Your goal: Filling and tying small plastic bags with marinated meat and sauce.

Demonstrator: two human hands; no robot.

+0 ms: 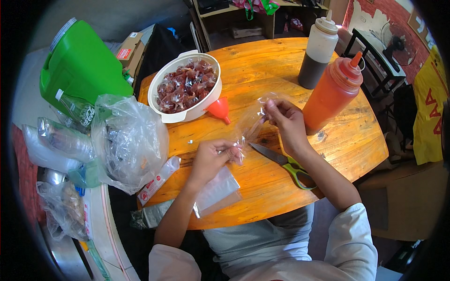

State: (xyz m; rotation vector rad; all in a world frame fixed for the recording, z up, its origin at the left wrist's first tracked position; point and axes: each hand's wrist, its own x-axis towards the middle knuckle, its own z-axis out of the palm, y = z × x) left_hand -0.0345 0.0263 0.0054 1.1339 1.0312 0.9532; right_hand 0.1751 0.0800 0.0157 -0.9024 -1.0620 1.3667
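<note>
My left hand [212, 158] and my right hand [285, 121] pinch a clear plastic bag [248, 128] between them, above the wooden table. Under and right of the bag lie scissors with green and black handles [281, 162], blades towards my left hand. Flat clear plastic bags [218, 191] are on the table beside my left forearm. Beyond my hands, a white plastic tub [197, 115] holds many small knotted bags of dark red sauce [188, 86], with a red funnel [219, 109] against its side. An orange-filled squeeze bottle [330, 96] stands right beside my right hand.
Another squeeze bottle [318, 52] with dark liquid stands behind the orange one. At left are a large stuffed plastic bag [130, 144], a green jerrycan [84, 59], a glass bottle [75, 105] and a printed wrapper [160, 179]. The wooden table's [365, 140] edge curves at right.
</note>
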